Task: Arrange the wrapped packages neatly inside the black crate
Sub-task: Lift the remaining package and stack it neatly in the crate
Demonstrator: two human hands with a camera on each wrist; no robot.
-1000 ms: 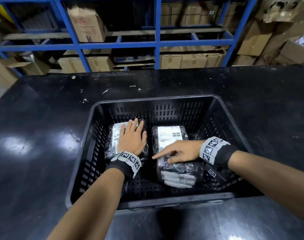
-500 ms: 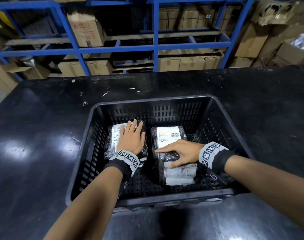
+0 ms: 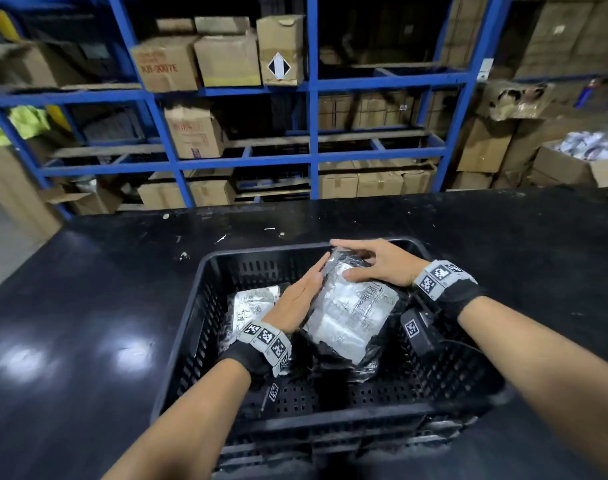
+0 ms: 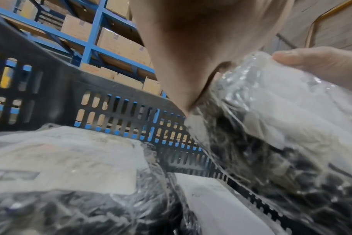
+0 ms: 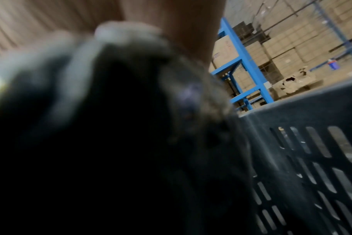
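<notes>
A black slotted crate point(image 3: 330, 415) stands on the dark table. One clear-wrapped package point(image 3: 252, 303) with a white label lies flat on the crate's left floor. A second wrapped package point(image 3: 351, 313) is raised and tilted over the crate's right half. My right hand point(image 3: 371, 263) grips its far top end, fingers and thumb curled round it. My left hand point(image 3: 295, 297) presses flat, fingers straight, against its left side. In the left wrist view the raised package point(image 4: 271, 127) fills the right and the flat one point(image 4: 60, 159) the lower left. The right wrist view is mostly dark, blurred wrapping beside the crate wall point(image 5: 311, 143).
The black table point(image 3: 87, 306) spreads around the crate on all sides. Blue shelving point(image 3: 313, 154) with cardboard boxes stands behind the table's far edge. More boxes point(image 3: 572, 168) are stacked at the right. A white-topped surface point(image 4: 211, 198) lies on the crate floor under the raised package.
Both hands left their flat rest on the two packages. The right package has come up off the crate floor and tilted, held between both hands. My view has swung upward.
</notes>
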